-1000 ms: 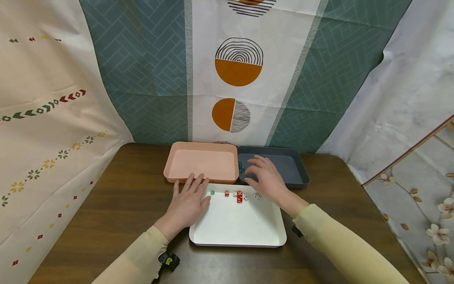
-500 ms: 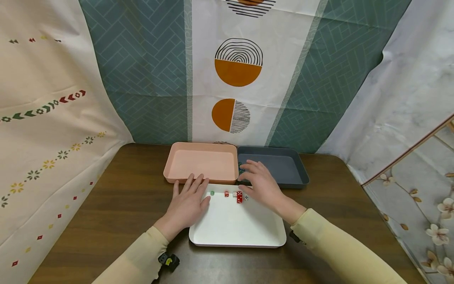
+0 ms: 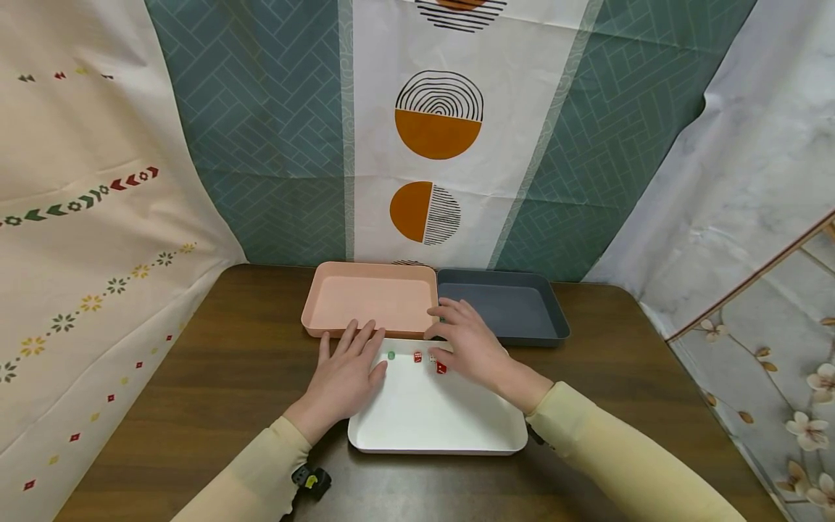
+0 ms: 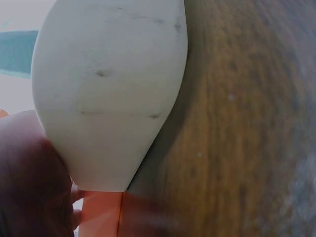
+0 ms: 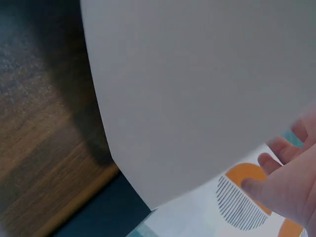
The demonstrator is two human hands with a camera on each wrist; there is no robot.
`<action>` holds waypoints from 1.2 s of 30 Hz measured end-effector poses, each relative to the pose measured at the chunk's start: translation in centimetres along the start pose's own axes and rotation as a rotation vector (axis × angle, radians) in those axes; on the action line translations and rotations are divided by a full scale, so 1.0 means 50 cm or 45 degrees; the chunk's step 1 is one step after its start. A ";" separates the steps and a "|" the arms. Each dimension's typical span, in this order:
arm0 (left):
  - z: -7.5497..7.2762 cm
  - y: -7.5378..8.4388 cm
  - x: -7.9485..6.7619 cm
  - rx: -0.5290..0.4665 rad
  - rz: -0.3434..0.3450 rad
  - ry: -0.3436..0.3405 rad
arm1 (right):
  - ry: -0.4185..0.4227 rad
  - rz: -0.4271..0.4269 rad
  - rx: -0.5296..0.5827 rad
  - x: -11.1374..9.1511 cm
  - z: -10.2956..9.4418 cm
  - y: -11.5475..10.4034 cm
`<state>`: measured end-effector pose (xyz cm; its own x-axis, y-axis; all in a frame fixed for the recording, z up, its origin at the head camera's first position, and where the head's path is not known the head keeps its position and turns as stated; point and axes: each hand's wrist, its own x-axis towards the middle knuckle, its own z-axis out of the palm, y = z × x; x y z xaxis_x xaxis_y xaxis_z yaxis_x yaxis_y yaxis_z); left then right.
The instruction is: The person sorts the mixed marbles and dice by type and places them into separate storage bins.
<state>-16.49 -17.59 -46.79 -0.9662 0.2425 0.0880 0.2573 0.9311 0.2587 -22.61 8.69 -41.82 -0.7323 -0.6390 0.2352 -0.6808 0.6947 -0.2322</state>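
Observation:
A white tray lies on the table in front of the person. Along its far side are a green die, a red die, a white die and a larger red die. My left hand rests with spread, straight fingers over the tray's far left corner. Above the dice hovers my right hand, fingers loosely bent and covering some of them. In the right wrist view nothing shows between the fingers of this hand. The tray's outer wall fills much of the left wrist view.
Behind the white tray, a pink tray and a dark grey tray stand side by side. A bit of green shows in the grey tray's left end, mostly behind the right hand. A patterned cloth hangs at the table's back edge.
My right hand has shifted left and slightly toward me over the dice, covering the white ones at the right and part of the large red die. The left hand stays put.

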 end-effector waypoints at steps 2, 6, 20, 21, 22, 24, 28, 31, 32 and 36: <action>-0.001 0.000 -0.001 -0.002 0.001 0.003 | -0.012 -0.013 -0.006 0.002 0.000 -0.002; -0.002 0.000 -0.002 0.002 0.003 0.012 | -0.023 -0.044 -0.023 0.007 -0.004 -0.005; 0.000 -0.006 -0.003 -0.008 -0.010 -0.002 | -0.019 -0.140 -0.023 0.034 -0.015 -0.030; 0.000 -0.006 -0.003 -0.007 -0.010 -0.005 | -0.027 -0.141 -0.026 0.037 -0.014 -0.032; 0.000 -0.006 -0.002 -0.007 -0.008 -0.005 | -0.038 -0.141 -0.031 0.039 -0.012 -0.034; 0.000 -0.005 -0.001 -0.005 -0.005 -0.007 | -0.057 -0.142 -0.040 0.044 -0.009 -0.037; -0.001 -0.003 0.000 -0.003 0.002 -0.007 | -0.082 -0.162 -0.068 0.054 -0.001 -0.042; -0.001 -0.002 0.000 -0.001 0.002 -0.002 | -0.093 -0.170 -0.088 0.060 0.005 -0.045; -0.001 -0.002 0.000 -0.002 0.003 0.002 | -0.103 -0.167 -0.089 0.062 0.006 -0.046; -0.004 -0.001 -0.002 -0.005 0.009 0.024 | -0.148 -0.155 -0.093 0.070 0.009 -0.050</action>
<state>-16.42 -17.73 -46.65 -0.9638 0.2440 0.1079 0.2643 0.9283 0.2615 -23.47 4.58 -40.84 -0.6444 -0.7506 0.1459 -0.7646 0.6295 -0.1383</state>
